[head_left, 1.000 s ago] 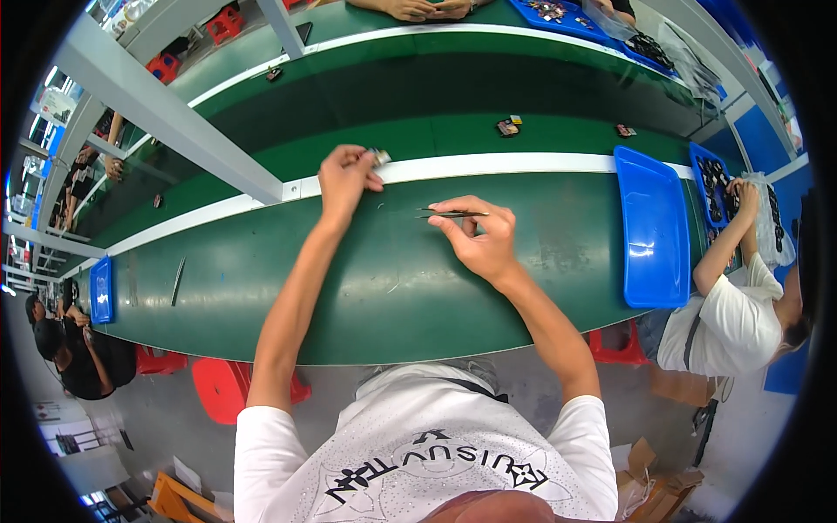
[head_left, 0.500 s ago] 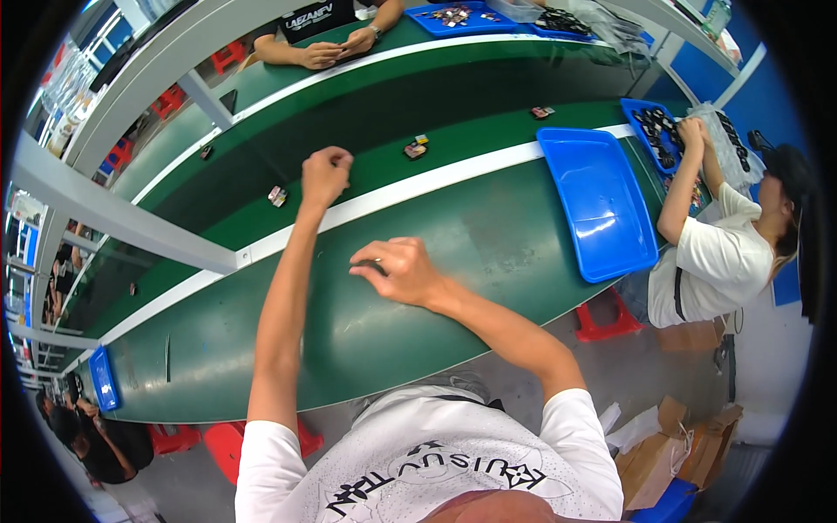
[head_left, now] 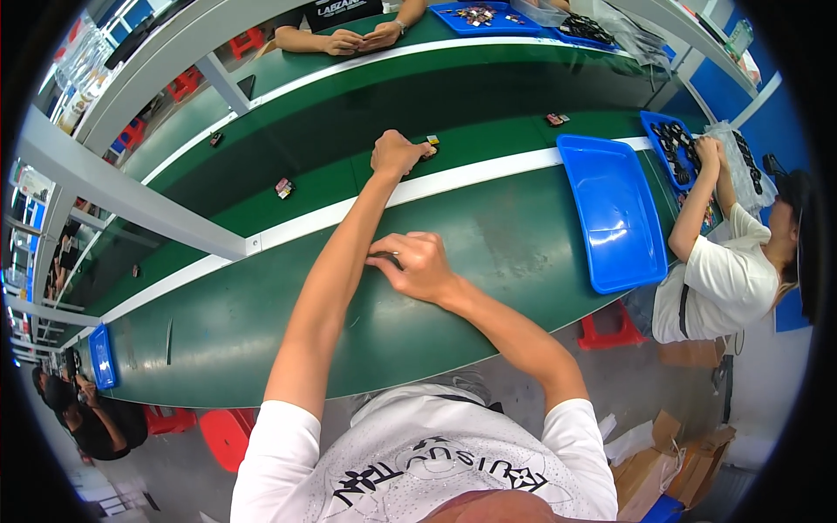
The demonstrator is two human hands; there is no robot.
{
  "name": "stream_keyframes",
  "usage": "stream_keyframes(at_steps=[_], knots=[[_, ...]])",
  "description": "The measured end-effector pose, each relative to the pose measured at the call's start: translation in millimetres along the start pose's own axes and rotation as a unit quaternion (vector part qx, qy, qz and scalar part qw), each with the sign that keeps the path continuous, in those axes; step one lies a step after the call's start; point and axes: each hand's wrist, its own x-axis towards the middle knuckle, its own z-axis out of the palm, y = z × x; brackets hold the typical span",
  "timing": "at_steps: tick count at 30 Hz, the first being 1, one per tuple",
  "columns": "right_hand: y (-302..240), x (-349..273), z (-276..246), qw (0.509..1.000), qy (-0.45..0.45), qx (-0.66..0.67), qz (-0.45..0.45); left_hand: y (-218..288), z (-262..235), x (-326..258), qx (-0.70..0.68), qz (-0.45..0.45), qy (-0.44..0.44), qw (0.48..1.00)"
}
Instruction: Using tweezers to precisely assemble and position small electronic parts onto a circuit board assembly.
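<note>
My left hand (head_left: 399,155) reaches over the white rail onto the sunken green strip, fingers bent and pressed together. Its fingertips are on a small dark part with a yellow-and-white tab (head_left: 432,141), which the hand partly hides. Over the near green worktop (head_left: 488,288), my right hand (head_left: 418,264) is closed around a small dark object (head_left: 392,258) with a light edge. Most of that object is covered by the fingers, and its kind cannot be made out.
Similar small parts (head_left: 284,187) lie along the strip, another part (head_left: 557,119) farther right. A blue tray (head_left: 617,218) sits to the right, beside a co-worker (head_left: 732,261) handling black parts in another blue tray (head_left: 652,144). Across the strip, another person's hands (head_left: 362,39) work. A grey post (head_left: 157,209) slants in from the left.
My left hand has moved right along the strip and come to the small dark part. The right hand stays closed over the worktop. The whole view has shifted slightly.
</note>
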Motion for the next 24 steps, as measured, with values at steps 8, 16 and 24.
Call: stream_keyframes(at_steps=[8,16,24], knots=[[-10.4,2.8,2.6,0.999,0.002,0.034,0.023,-31.2,-27.6,-21.0,-0.175,0.034,-0.003,0.984],[-14.3,4.4,-1.4,0.963,0.013,0.164,0.212,-84.8,-96.1,-124.5,-0.300,0.039,-0.027,0.953],[-17.8,1.7,-0.3,0.930,0.022,0.244,0.273,-121.4,-88.3,-203.4,-0.330,-0.015,0.038,0.943]])
